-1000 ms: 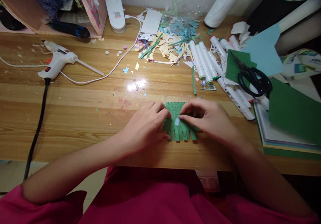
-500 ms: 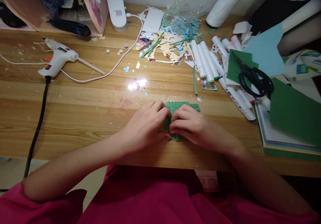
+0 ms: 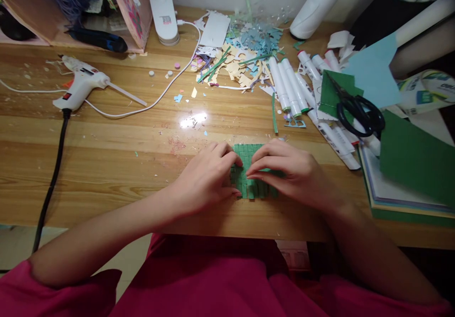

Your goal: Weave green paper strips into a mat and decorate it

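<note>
A small woven mat of green paper strips (image 3: 249,179) lies near the front edge of the wooden desk (image 3: 106,165). My left hand (image 3: 206,177) rests on its left side, fingers curled and pressing the weave down. My right hand (image 3: 287,170) lies over its right half, fingers bent and pushing against the strips from the right. The loose strip ends stick out at the mat's near edge. Much of the mat is hidden under both hands.
A white glue gun (image 3: 80,85) with cables lies at the left. Paper scraps (image 3: 241,56) are heaped at the back. White markers (image 3: 291,87), black scissors (image 3: 359,111) and stacked coloured paper (image 3: 408,175) sit at the right. A white lamp base (image 3: 163,11) stands behind.
My right hand slid left over the mat, covering a pale blue scrap seen on it, then eased back right a little. My left hand stayed in place.
</note>
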`<state>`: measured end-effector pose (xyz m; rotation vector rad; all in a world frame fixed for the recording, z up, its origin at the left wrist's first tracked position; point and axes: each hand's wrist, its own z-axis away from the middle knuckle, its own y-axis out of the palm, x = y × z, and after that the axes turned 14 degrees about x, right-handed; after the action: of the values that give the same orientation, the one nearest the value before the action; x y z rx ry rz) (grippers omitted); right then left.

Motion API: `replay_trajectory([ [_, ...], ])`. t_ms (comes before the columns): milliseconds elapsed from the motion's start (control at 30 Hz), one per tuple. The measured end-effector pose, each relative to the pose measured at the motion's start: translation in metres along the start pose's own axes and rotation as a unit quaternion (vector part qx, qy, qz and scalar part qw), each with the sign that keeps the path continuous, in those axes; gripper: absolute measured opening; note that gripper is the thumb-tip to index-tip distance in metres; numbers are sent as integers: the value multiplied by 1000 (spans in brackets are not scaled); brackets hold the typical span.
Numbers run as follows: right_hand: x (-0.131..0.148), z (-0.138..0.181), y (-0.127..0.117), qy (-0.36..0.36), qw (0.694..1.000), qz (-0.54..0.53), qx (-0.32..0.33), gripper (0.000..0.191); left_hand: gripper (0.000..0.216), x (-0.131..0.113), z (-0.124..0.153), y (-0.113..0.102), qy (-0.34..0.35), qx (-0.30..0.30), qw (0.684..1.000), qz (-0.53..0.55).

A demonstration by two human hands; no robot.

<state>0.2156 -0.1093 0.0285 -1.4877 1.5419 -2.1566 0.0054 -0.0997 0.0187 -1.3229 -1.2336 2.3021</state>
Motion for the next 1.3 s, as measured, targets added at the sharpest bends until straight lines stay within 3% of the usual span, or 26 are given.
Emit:
replay_trajectory([
  [233,-9,-3,16,-26,998,-36,38,8,40,1,-1,2,2,-8,1000,-4],
  [800,-6,-3,7,19,998,-57,18,3,42,2,-1,3,4,-14,1000,-17],
  [1000,-8,-7,19,-2,996,-90,8,3,43,2,-3,3,3,-16,1000,-11],
  [1167,-9,-9,27,12,998,-55,-27,5,44,2,-3,4,-5,-13,1000,-2],
  [1300,-7,-12,26,-19,1000,-12,-13,9,45,2,-3,3,-9,-11,1000,-1],
])
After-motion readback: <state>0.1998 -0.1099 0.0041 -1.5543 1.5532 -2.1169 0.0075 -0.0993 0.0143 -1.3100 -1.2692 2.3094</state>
